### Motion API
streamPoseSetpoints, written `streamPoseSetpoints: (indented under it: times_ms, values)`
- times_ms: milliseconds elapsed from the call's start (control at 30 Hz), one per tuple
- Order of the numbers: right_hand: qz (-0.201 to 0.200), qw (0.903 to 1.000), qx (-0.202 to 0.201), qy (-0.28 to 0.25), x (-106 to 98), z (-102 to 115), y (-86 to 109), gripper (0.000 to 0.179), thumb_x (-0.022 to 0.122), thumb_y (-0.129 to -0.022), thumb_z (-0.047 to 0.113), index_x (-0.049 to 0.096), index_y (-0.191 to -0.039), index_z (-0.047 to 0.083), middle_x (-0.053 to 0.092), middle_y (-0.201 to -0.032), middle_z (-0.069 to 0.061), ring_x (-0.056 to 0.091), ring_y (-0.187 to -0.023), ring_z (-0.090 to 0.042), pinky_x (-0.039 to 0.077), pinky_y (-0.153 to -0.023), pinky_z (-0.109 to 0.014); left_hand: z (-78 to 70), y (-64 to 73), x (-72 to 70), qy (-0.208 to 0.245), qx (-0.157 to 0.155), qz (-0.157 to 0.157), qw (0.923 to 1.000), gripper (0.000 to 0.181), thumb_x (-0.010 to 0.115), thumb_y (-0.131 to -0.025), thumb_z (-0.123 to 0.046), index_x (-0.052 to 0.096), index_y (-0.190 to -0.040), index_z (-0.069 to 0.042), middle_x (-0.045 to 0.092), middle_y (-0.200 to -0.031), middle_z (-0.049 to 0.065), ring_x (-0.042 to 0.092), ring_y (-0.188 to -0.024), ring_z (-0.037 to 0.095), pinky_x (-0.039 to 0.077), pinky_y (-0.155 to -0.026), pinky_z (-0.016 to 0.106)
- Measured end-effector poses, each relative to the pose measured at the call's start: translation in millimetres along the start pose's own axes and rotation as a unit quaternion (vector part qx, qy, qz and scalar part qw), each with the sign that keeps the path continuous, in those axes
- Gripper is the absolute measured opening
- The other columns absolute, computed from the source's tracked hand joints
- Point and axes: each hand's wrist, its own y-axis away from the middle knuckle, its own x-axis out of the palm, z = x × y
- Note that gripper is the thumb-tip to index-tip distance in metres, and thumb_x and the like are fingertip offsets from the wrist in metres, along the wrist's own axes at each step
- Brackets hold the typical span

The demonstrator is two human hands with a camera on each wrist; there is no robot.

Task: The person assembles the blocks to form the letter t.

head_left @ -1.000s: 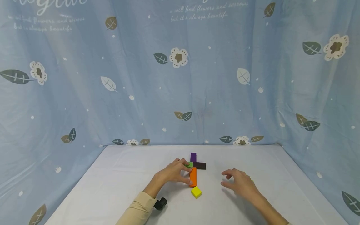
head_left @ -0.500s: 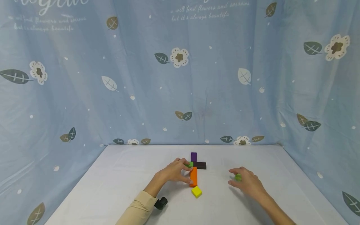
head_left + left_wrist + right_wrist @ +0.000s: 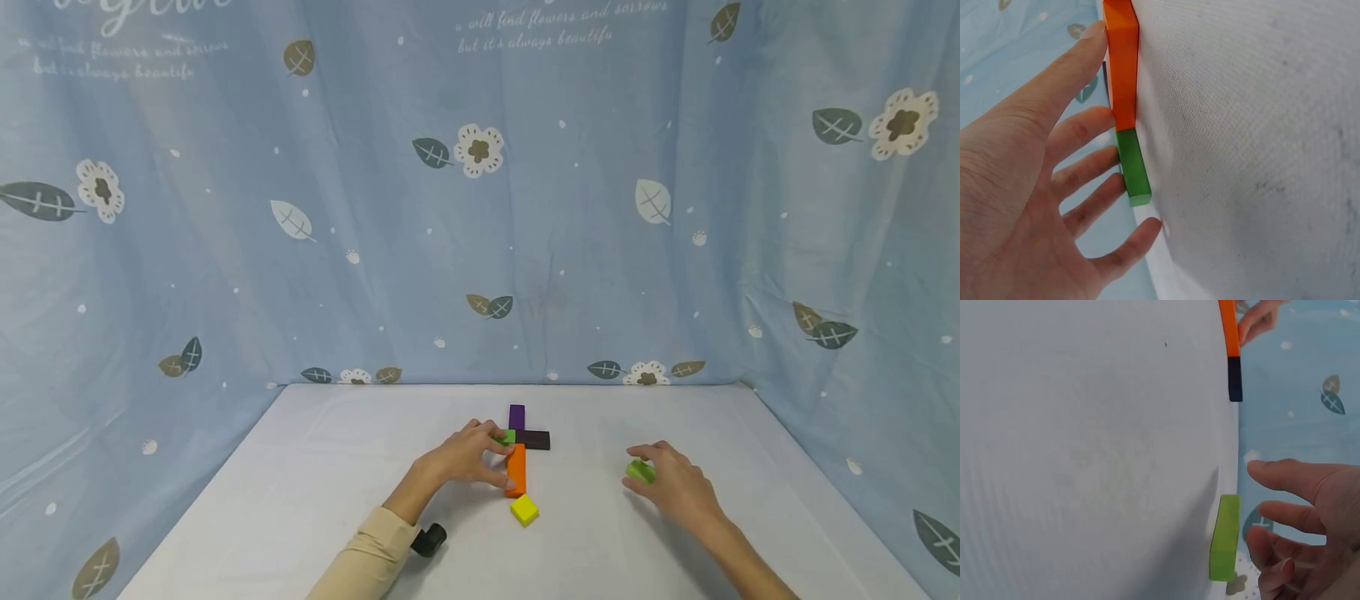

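My left hand (image 3: 468,455) rests at the upright row of blocks, with thumb and fingers extended. Its thumb touches the orange block (image 3: 1124,69), and some fingertips lie along the green block (image 3: 1134,165). A dark block (image 3: 534,440) lies to the right of the green one, and a purple block (image 3: 517,417) stands beyond them. Close to the near end of the orange block is a yellow block (image 3: 525,509). At the right, my right hand (image 3: 684,487) hovers with fingers spread around a light green block (image 3: 1226,537), with a gap seen in the right wrist view.
A small black object (image 3: 429,541) lies beside my left sleeve (image 3: 372,546). The white table (image 3: 337,467) is bounded behind and at the sides by a blue patterned curtain (image 3: 375,275).
My right hand has moved to the right, and the light green block, hidden behind it at first, now shows between its fingers. The left hand and the joined blocks stay where they were.
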Motion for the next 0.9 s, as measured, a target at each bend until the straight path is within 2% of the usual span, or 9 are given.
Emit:
streamPoseSetpoints:
  times_ms: [267, 467, 667, 900]
  values:
    - [-0.004, 0.9999, 0.009, 0.011, -5, -7, -0.3, 0.047, 0.079, -0.081, 0.03, 0.068, -0.119, 0.006, 0.066, -0.112, -0.018, 0.066, -0.096, -0.037, 0.054, -0.065, -0.047, -1.3, 0.0, -0.2, -0.003, 0.001, -0.001, 1.0, 0.063, 0.079, -0.076, -0.053, 0.066, -0.129, -0.022, 0.056, -0.137, -0.001, 0.047, -0.121, 0.02, 0.046, -0.1, 0.048]
    - [0.015, 0.9997, 0.021, -0.001, -6, -11, -0.9, 0.043, 0.076, -0.083, 0.025, 0.068, -0.119, 0.003, 0.067, -0.107, -0.014, 0.066, -0.091, -0.033, 0.052, -0.06, -0.041, -1.5, 0.4, -0.5, -0.008, 0.006, 0.002, 0.9999, 0.063, 0.078, -0.077, -0.053, 0.065, -0.13, -0.021, 0.056, -0.136, 0.0, 0.047, -0.121, 0.021, 0.046, -0.099, 0.048]
    - [0.035, 0.9986, 0.04, 0.002, -5, -13, -3.6, 0.04, 0.075, -0.084, 0.021, 0.068, -0.118, 0.001, 0.068, -0.102, -0.011, 0.066, -0.091, -0.03, 0.052, -0.065, -0.045, -1.5, 0.8, -0.7, -0.006, 0.008, 0.0, 1.0, 0.063, 0.078, -0.076, -0.053, 0.066, -0.129, -0.021, 0.057, -0.136, 0.0, 0.047, -0.121, 0.022, 0.046, -0.1, 0.052]
    - [0.042, 0.9981, 0.046, 0.004, -5, -12, -3.9, 0.039, 0.076, -0.084, 0.021, 0.068, -0.117, 0.0, 0.069, -0.104, -0.014, 0.066, -0.092, -0.033, 0.053, -0.066, -0.047, -2.6, 1.3, -1.6, 0.0, 0.003, 0.0, 1.0, 0.064, 0.079, -0.076, -0.052, 0.065, -0.129, -0.02, 0.056, -0.136, 0.0, 0.047, -0.121, 0.021, 0.044, -0.102, 0.054]
